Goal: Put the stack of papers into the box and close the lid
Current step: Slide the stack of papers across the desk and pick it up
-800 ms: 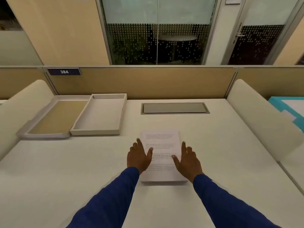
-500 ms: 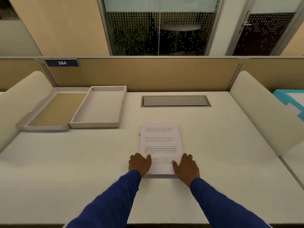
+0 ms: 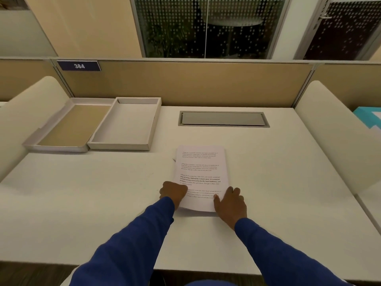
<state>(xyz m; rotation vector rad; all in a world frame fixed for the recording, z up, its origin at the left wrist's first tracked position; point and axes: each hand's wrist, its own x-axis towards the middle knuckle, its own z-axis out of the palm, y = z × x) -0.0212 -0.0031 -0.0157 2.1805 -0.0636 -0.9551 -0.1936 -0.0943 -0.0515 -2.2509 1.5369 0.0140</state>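
A stack of printed white papers [image 3: 201, 168] lies flat on the desk in front of me. My left hand [image 3: 172, 191] grips its near left edge with curled fingers. My right hand [image 3: 231, 202] holds the near right corner, thumb on top of the top sheet. The near edge of the stack looks slightly raised off the desk. At the back left stands an open pale grey box [image 3: 125, 125], empty, with its lid [image 3: 69, 125] lying inside-up beside it on the left, showing a tan lining.
A grey cable hatch [image 3: 223, 119] is set into the white desk [image 3: 288, 172] behind the papers. Tan partitions [image 3: 185, 83] close the back, rounded cream dividers [image 3: 334, 131] flank both sides. A teal object [image 3: 369, 117] sits beyond the right divider.
Both hands slid back along the papers' sides to the near corners and curled around the edges. The camera tipped down and nearer.
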